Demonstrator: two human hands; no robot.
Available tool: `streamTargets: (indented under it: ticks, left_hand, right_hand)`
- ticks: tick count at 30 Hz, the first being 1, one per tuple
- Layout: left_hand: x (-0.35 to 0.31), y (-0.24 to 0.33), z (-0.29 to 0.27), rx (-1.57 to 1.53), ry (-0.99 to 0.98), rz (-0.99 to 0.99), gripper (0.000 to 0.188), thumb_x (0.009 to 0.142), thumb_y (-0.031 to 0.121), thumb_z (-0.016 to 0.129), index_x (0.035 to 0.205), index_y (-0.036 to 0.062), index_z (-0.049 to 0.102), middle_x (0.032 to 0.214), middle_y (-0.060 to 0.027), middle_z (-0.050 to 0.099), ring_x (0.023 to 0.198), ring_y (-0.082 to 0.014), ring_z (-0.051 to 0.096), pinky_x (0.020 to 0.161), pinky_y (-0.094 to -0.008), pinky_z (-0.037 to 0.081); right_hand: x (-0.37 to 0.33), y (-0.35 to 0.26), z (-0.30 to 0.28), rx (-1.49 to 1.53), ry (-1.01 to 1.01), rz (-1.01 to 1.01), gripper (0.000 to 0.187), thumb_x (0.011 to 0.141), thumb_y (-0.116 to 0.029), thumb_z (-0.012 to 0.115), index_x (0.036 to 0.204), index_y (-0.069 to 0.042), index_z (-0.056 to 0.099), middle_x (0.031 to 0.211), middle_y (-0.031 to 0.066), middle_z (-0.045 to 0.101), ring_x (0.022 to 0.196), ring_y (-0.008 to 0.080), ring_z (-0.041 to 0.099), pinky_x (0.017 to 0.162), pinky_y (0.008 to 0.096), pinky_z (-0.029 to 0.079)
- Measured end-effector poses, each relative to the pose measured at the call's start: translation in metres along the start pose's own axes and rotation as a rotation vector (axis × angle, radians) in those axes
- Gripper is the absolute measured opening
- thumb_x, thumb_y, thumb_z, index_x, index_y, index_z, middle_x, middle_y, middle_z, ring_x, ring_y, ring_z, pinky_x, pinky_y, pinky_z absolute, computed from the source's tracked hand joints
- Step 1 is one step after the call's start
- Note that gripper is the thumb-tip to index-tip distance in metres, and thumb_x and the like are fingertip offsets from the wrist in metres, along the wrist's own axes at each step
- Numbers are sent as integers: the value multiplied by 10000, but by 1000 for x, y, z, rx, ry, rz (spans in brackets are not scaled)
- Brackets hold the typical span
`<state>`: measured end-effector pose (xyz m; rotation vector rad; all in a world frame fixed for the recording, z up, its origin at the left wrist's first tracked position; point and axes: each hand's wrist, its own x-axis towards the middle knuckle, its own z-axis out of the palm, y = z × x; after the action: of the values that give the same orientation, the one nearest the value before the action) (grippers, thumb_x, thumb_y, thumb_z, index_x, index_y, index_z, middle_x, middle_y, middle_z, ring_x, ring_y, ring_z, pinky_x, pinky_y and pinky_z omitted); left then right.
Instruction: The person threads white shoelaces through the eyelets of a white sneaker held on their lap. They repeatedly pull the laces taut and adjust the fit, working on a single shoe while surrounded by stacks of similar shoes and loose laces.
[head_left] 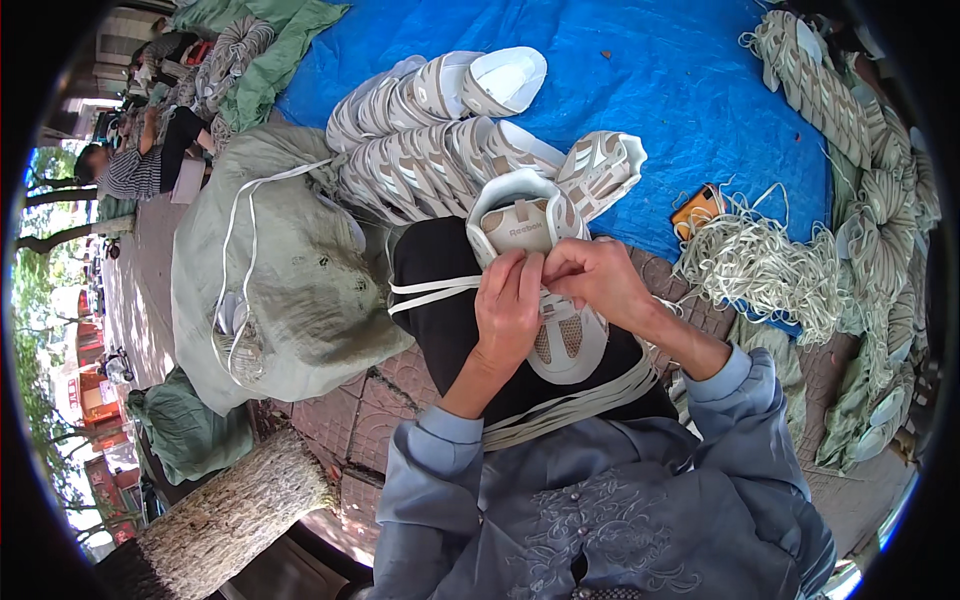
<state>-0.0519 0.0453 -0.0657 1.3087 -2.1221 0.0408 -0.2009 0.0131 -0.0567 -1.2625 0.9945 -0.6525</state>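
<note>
A white and beige shoe upper (570, 345) rests across my lap, its toe toward me and its tongue standing up at the far end. Over its lacing area, my left hand (508, 310) and my right hand (600, 285) meet with thumbs and fingers pinched together. Both close on a flat white shoelace (435, 291), which stretches out leftward past my left hand and loops back by my dark trouser leg. Exactly where the lace passes between the fingertips is hidden. More pale laces (570, 405) lie across my lap below the toe.
Rows of similar shoe uppers (410, 170) lie on a blue tarp (680, 60) ahead. To the right are a heap of white laces (765, 265), an orange-cased phone (697, 210) and bundled uppers (810, 90). Left are a grey-green sack (300, 290), a log (235, 515) and a seated person (150, 165).
</note>
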Motion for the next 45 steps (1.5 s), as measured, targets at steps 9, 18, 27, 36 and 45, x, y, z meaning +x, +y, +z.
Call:
streamTargets:
  ticks: [9, 18, 27, 36, 45]
  left_hand:
    - [-18, 3, -8, 92, -29, 7, 302, 658, 6, 531, 958, -30, 531, 955, -136, 574, 959, -257, 520, 779, -378, 418]
    - [-22, 3, -8, 113, -40, -6, 286, 664, 26, 534, 946, -21, 534, 982, -134, 578, 970, -248, 510, 772, -370, 398]
    - [-23, 8, -6, 84, -71, -87, 334, 640, -6, 546, 973, -16, 518, 1018, -126, 560, 1019, -256, 487, 806, -393, 376]
    - [-22, 3, -8, 106, -131, -58, 345, 686, 53, 515, 1019, -40, 504, 1095, -163, 527, 1058, -256, 456, 787, -391, 375]
    - [-26, 2, -13, 80, -161, -14, 307, 704, 88, 514, 988, -28, 509, 1096, -161, 525, 1088, -272, 438, 809, -422, 371]
  right_hand:
    - [26, -7, 1, -963, 180, -757, 145, 624, -36, 582, 733, -70, 493, 613, 50, 551, 558, 215, 587, 470, 297, 456]
    - [31, -11, 4, -1346, -85, -954, 134, 639, -165, 565, 715, -77, 499, 577, 23, 512, 538, 156, 589, 449, 268, 440]
    - [32, -5, 3, -1261, 29, -969, 154, 641, -155, 563, 745, -66, 494, 570, 17, 485, 536, 152, 578, 458, 277, 444]
    - [53, -15, 3, -1263, -284, -839, 159, 679, -123, 550, 781, -11, 498, 665, 116, 576, 548, 240, 611, 437, 331, 472]
    - [38, -25, -6, -1375, -94, -813, 162, 626, -108, 561, 753, -43, 485, 620, 63, 520, 527, 199, 585, 467, 303, 465]
